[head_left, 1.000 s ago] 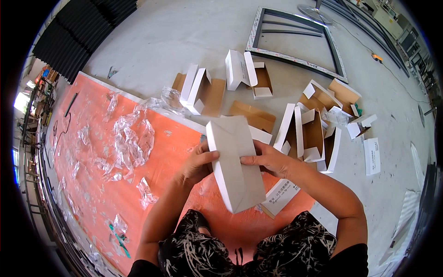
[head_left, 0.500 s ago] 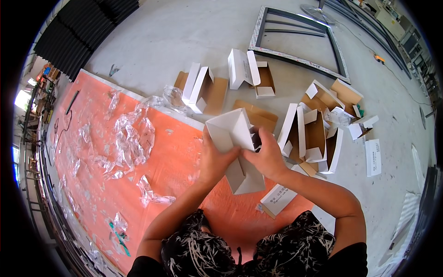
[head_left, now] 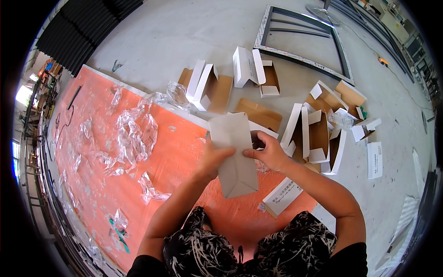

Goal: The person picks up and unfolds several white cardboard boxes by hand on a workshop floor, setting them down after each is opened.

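Between my two hands is a pale grey-white cardboard box insert [head_left: 236, 173], held in front of me above the orange sheet. Its broad side faces up, with fold creases showing at the near end. My left hand [head_left: 213, 156] grips the left edge, thumb lying across the face. On the opposite edge my right hand [head_left: 268, 151] pinches the card, its thumb on top and its other fingers curled behind. The underside of the insert is hidden. Just beyond it lies an opened brown cardboard flap [head_left: 258, 113], and a closed white carton [head_left: 282, 196] rests near my right knee.
Opened white cartons [head_left: 318, 134] crowd the floor to the right, with others [head_left: 207, 87] farther ahead. Crumpled clear plastic [head_left: 134, 131] litters the orange sheet [head_left: 180, 138] at left. A dark frame [head_left: 344, 60] lies at the far right, and black ribbed panels [head_left: 83, 34] stand far left.
The insert has gone from spread open, with its inner folds showing, to a flatter shape with a broad face up. Both hands keep hold of it, and my left thumb has moved left.
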Motion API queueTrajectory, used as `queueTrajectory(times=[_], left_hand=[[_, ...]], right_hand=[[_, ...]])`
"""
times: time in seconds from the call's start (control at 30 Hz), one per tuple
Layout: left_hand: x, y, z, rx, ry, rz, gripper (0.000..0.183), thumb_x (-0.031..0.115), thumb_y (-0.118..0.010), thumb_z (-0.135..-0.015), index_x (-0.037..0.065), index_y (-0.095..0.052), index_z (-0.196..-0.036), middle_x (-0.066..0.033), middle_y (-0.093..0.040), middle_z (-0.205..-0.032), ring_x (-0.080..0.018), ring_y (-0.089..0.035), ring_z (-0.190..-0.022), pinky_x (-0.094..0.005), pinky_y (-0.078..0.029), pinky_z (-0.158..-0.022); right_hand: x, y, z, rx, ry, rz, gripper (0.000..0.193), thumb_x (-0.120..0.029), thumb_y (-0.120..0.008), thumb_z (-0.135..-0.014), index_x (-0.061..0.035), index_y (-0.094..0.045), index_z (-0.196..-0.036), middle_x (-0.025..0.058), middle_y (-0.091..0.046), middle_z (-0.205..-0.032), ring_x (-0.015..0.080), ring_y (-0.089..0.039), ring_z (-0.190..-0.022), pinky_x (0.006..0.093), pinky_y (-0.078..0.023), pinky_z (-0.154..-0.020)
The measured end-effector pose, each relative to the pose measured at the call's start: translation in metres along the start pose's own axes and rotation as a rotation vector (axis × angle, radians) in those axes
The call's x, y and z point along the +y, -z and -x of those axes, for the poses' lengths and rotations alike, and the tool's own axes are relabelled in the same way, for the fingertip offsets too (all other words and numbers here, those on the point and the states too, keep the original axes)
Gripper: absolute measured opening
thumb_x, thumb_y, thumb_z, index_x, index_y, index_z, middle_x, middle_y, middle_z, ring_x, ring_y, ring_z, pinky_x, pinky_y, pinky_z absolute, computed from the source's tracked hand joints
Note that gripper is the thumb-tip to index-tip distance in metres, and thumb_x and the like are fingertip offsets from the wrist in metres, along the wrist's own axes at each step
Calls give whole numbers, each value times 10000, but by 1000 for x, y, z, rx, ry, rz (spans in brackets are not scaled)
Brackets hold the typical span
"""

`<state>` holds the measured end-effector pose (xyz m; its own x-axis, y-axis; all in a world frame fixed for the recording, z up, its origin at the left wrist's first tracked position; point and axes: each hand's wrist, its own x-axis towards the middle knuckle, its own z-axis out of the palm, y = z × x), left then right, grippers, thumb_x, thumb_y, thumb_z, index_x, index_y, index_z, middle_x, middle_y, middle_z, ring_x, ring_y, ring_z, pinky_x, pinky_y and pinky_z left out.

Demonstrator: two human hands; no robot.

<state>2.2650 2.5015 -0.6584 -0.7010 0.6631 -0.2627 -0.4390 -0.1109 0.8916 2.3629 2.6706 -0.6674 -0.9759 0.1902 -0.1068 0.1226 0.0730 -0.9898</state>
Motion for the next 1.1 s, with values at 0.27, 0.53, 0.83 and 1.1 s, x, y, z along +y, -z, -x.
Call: queueTrajectory(times=[0.27,0.53,0.83,1.1], left_hand=[[8,11,1,-133,186,200,540,98,-662,-822,-11,-421,-1293,-129,-572,-1152,-234,-574,-1068,-387,-500,-891],[-3,-5,6,-123,113,10,569,136,-634,-866,-8,-347,-1335,-117,-513,-1225,-213,-515,-1131,-370,-462,-927],[-16,-24,12,-21,27,-166,530,124,-636,-863,-6,-371,-1303,-114,-518,-1201,-196,-504,-1104,-348,-442,-909],[-10,-39,13,225,-98,-492,438,144,-715,-787,-37,-531,-1140,-100,-612,-1039,-165,-579,-931,-303,-470,-811]], right_hand=[[-27,-3,7,140,135,401,621,-128,-750,-728,-80,-447,-1268,164,-600,-1084,290,-601,-942,355,-495,-806],[-21,-16,12,187,152,460,851,-178,-748,-708,-46,-266,-1396,201,-559,-1152,381,-549,-1068,424,-474,-858],[-21,-14,13,141,-123,434,880,-263,-754,-703,-55,-254,-1396,199,-579,-1174,376,-594,-1016,441,-496,-799],[-2,-11,-2,367,171,594,759,-244,-769,-676,-49,-368,-1290,170,-597,-1061,370,-595,-958,443,-498,-752]])
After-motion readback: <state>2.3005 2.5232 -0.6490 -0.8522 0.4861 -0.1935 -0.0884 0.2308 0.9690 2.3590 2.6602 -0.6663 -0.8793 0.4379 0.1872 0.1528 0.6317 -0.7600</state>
